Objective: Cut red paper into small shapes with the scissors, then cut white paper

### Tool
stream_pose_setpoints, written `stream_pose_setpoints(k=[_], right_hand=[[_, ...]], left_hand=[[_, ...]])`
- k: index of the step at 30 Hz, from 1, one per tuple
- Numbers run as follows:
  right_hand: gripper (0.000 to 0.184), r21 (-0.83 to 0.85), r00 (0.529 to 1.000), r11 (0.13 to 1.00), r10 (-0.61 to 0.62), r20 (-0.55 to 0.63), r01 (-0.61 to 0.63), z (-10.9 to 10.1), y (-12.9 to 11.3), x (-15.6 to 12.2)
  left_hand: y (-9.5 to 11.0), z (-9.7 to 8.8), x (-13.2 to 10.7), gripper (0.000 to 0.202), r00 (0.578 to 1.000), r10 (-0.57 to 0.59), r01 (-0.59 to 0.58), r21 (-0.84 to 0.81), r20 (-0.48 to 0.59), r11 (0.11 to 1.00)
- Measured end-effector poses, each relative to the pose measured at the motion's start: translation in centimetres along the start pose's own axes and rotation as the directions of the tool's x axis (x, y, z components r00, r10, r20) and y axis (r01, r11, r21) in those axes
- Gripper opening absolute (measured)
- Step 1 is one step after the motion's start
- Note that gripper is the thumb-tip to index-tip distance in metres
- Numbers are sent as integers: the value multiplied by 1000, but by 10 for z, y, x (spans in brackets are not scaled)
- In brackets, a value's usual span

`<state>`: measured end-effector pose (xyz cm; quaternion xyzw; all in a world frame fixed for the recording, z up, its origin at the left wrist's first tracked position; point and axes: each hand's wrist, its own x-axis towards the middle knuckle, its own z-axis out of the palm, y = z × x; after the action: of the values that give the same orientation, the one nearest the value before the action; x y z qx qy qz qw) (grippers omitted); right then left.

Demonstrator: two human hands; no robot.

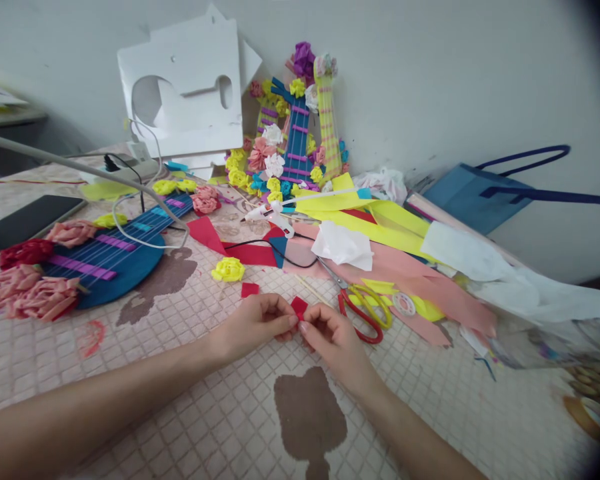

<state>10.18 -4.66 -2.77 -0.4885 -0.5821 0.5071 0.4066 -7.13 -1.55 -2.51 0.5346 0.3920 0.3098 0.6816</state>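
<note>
My left hand (257,323) and my right hand (333,337) meet over the patterned table cover, both pinching a small red paper piece (299,307) between their fingertips. A second small red square (249,289) lies just beyond my left hand. A yellow paper rose (229,269) sits a little farther back. Red-and-yellow-handled scissors (363,307) lie right of my right hand, almost touching it.
A white glue gun (267,215) with a black cord rests behind on paper strips (380,223) of red, yellow and pink. A blue paper guitar (113,253) edged with pink roses lies at left, beside a dark phone (27,220). More decorated guitars (297,137) lean on the wall; a blue bag (475,193) stands right.
</note>
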Motion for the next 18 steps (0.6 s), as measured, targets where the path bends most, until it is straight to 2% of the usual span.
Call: stream_pose_setpoints(k=[9, 18], right_hand=[[16, 22, 1000, 1000, 16, -9, -15, 0, 2, 1], [18, 56, 999, 998, 32, -26, -30, 0, 0, 1]], left_hand=[[-1, 1, -1, 24, 999, -42, 42, -1, -3, 999], [1, 0, -3, 24, 1000, -6, 6, -28, -1, 1000]])
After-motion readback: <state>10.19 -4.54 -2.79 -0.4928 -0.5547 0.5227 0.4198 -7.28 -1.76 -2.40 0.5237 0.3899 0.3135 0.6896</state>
